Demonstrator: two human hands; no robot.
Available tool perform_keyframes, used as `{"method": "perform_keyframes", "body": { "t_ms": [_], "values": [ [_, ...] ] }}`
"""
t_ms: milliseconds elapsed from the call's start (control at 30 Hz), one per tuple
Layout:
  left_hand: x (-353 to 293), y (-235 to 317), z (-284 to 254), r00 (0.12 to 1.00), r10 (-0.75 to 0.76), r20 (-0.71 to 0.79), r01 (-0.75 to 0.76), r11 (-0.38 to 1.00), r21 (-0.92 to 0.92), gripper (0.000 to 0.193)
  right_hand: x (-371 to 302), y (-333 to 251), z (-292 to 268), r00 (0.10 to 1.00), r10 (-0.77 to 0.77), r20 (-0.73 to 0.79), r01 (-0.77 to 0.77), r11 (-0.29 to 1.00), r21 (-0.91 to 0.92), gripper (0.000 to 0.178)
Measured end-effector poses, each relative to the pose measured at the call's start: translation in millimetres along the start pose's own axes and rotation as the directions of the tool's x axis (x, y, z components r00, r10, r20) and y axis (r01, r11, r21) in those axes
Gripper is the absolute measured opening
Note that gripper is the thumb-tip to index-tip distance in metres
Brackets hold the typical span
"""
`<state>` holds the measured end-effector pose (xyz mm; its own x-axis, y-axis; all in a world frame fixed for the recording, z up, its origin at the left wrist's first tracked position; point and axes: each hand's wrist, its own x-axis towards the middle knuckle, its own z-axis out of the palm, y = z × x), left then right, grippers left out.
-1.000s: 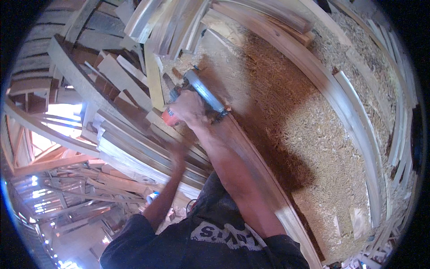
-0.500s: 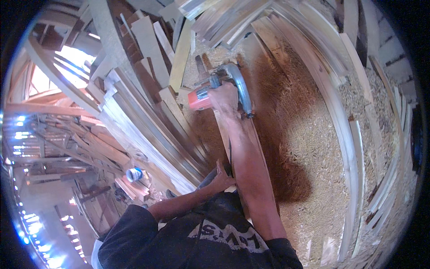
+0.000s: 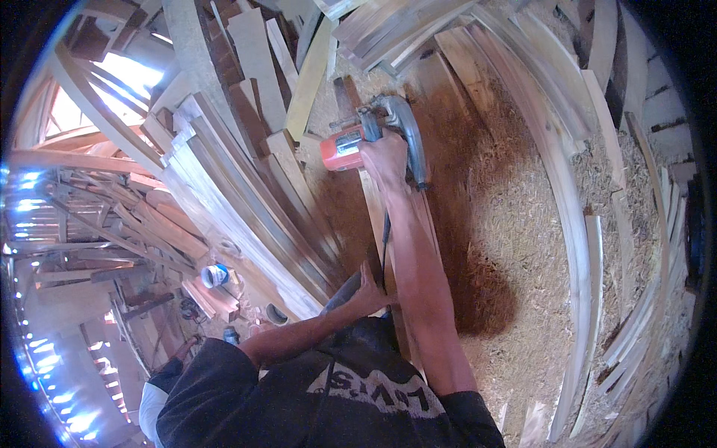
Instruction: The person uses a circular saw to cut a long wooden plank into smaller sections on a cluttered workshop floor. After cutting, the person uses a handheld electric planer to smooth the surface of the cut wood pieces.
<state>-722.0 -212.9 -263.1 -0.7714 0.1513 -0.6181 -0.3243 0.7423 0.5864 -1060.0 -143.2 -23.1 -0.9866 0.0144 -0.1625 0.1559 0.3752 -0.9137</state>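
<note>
My right hand (image 3: 386,158) is closed round the handle of a circular saw with an orange-red motor housing (image 3: 343,150) and a grey curved blade guard (image 3: 405,131). The saw sits on a long, narrow wooden board (image 3: 371,209) that runs from near my body toward the far side. Part of this board is hidden under my right forearm. Close to my body, my left hand (image 3: 366,297) is on the board, with its thumb pointing up and its fingers across the wood, partly hidden. A dark power cable (image 3: 385,237) hangs along my right forearm.
Stacked planks (image 3: 246,201) lie close on the left, and more boards (image 3: 396,33) lie at the far side. Long strips (image 3: 567,224) curve down the right. Sawdust and shavings (image 3: 515,216) cover the floor. A white-and-blue can (image 3: 215,275) stands at the left.
The view has shifted slightly, and most of the scene sits a little higher in it. The saw and my right hand appear slightly farther right and up. More of the cable shows.
</note>
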Motion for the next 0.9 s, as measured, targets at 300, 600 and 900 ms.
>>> {"method": "perform_keyframes", "body": {
  "t_ms": [300,600,900],
  "values": [
    [-2,6,-7,0.999,0.019,-0.031,-0.020,0.998,-0.056,0.164,8,4,0,0.998,-0.045,-0.033,0.046,0.999,0.010,0.035],
    [-15,48,-35,0.999,0.035,-0.012,-0.037,0.979,-0.202,0.160,38,28,-2,0.978,-0.206,-0.024,0.205,0.978,-0.037,0.035],
    [-8,27,-22,0.999,-0.019,-0.031,0.018,0.999,-0.044,0.165,60,9,16,0.999,-0.014,-0.038,0.015,0.999,0.034,0.036]
  ]
}}
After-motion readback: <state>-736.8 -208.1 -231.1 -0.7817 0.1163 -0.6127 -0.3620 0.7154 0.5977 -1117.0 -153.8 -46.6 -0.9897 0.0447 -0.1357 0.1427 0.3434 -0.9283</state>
